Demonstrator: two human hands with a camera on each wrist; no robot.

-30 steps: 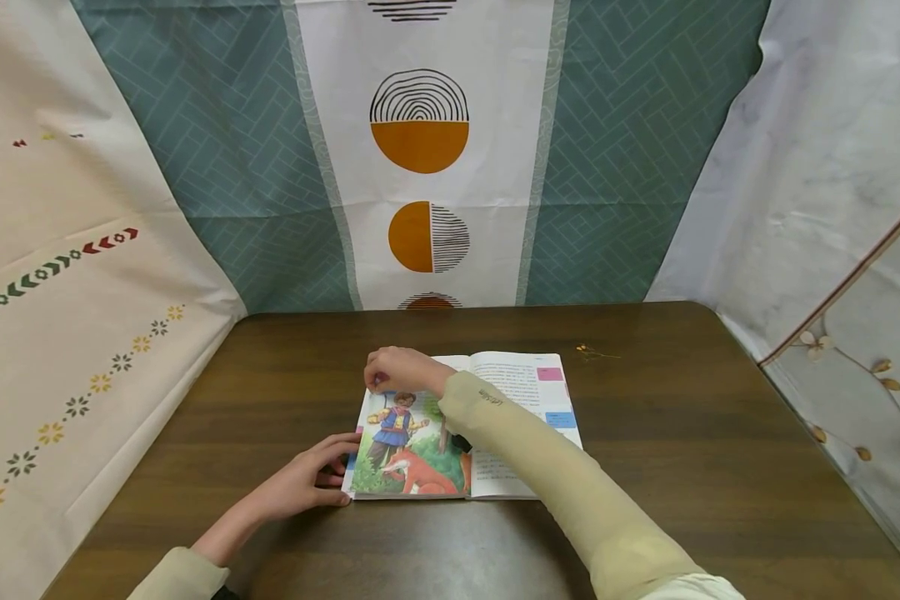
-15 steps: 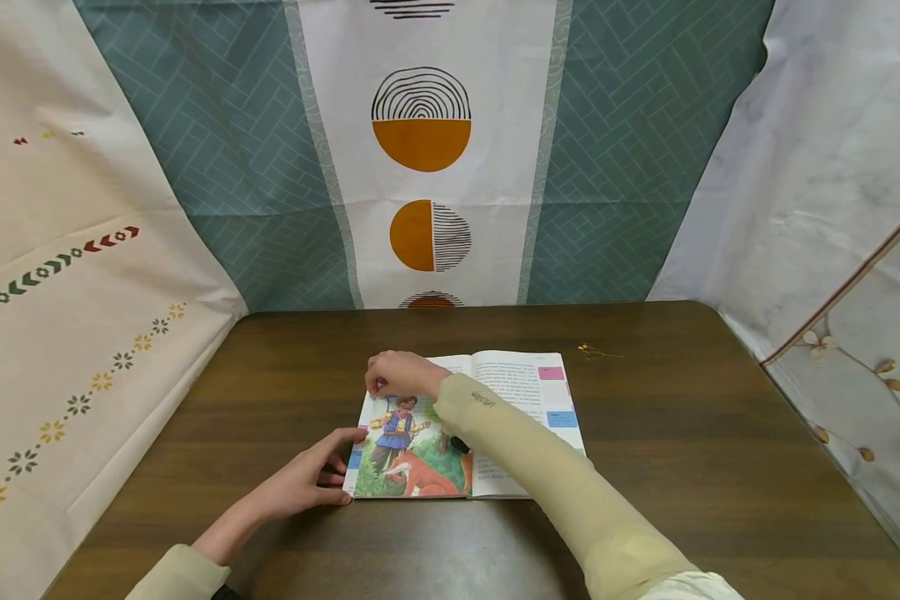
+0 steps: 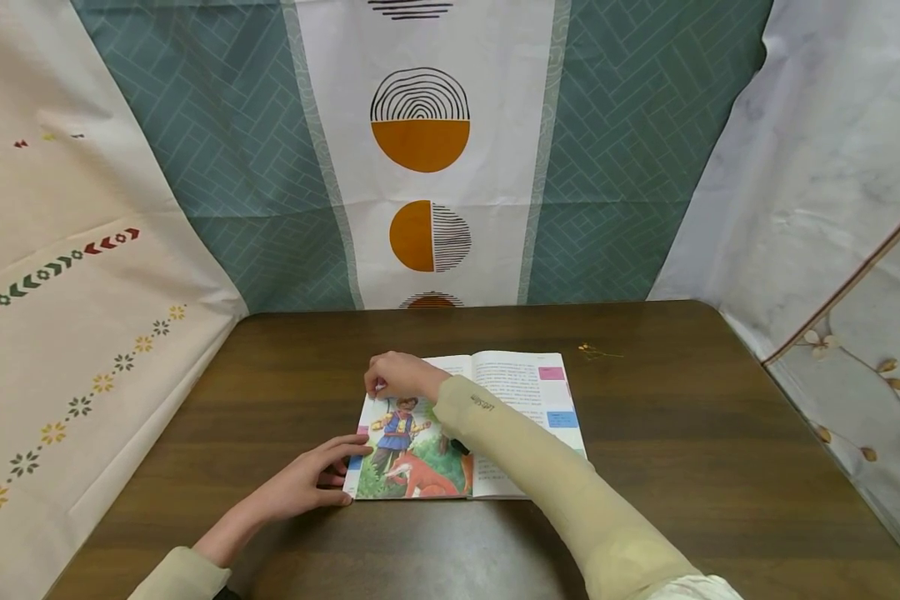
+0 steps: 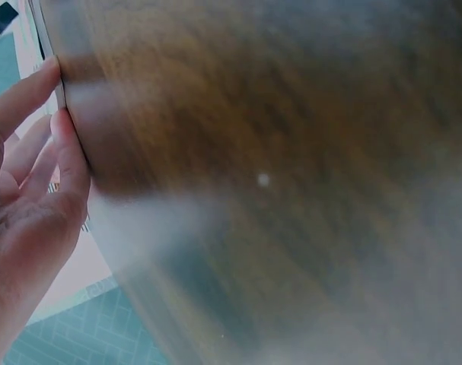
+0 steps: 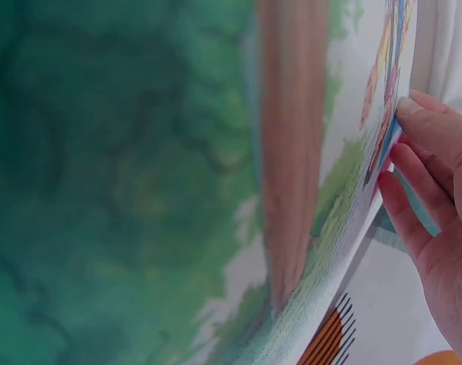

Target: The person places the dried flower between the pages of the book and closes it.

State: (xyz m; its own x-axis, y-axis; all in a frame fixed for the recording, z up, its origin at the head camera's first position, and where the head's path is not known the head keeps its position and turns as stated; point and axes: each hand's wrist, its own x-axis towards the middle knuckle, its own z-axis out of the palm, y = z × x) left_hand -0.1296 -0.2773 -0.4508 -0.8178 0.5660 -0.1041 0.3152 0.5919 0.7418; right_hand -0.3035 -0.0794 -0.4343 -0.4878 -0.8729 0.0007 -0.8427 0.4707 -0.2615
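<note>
An open book (image 3: 506, 383) lies on the table in the head view, a picture of a figure in blue and a red fox on its left page (image 3: 412, 467). Near that page's upper left corner, my right hand (image 3: 401, 373) pinches the edge, with the thumb on the picture side and fingers behind, as the right wrist view shows. My left hand (image 3: 300, 479) rests at the book's lower left, its thumb at the corner and its index finger reaching over the page margin. In the left wrist view its fingertips (image 4: 62, 118) touch the book's edge.
The brown wooden table (image 3: 682, 467) carries a small dried yellow flower sprig (image 3: 596, 352) right of and beyond the book. Patterned cloths hang behind and at both sides. My right sleeve (image 3: 547, 467) crosses over the book and hides part of both pages.
My left index finger has slid slightly right, further over the page margin. The right hand stays at the upper left corner with hardly any movement.
</note>
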